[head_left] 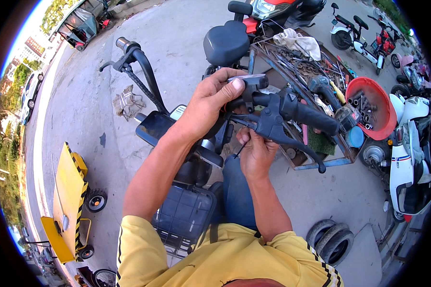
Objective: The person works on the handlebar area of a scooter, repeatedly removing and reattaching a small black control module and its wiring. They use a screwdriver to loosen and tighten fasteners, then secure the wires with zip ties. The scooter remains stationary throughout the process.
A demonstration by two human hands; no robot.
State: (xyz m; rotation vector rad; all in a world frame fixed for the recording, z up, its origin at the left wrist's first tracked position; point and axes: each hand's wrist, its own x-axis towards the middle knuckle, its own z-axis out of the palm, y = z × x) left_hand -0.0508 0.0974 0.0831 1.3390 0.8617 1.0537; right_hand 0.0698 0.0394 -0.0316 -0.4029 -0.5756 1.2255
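Just right of centre are an e-bike handlebar with a black grip (311,115) and brake lever (297,143). My left hand (210,100) is closed round a small black fitting with a pale, flat top (254,82) on the bar. Below the lever, my right hand (256,153) pinches a thin black tool (239,149), probably a hex key or cable; its far end is hard to make out. The other handlebar end (143,67) and a black seat (225,43) are beyond my left hand.
A tool cart (287,158) holds hand tools, power tools and a red bowl of sockets (368,86). Parked scooters (402,167) line the right, a yellow trolley (64,201) stands left, tyres (335,239) lie lower right, and a crumpled cloth (128,100) lies on the pavement.
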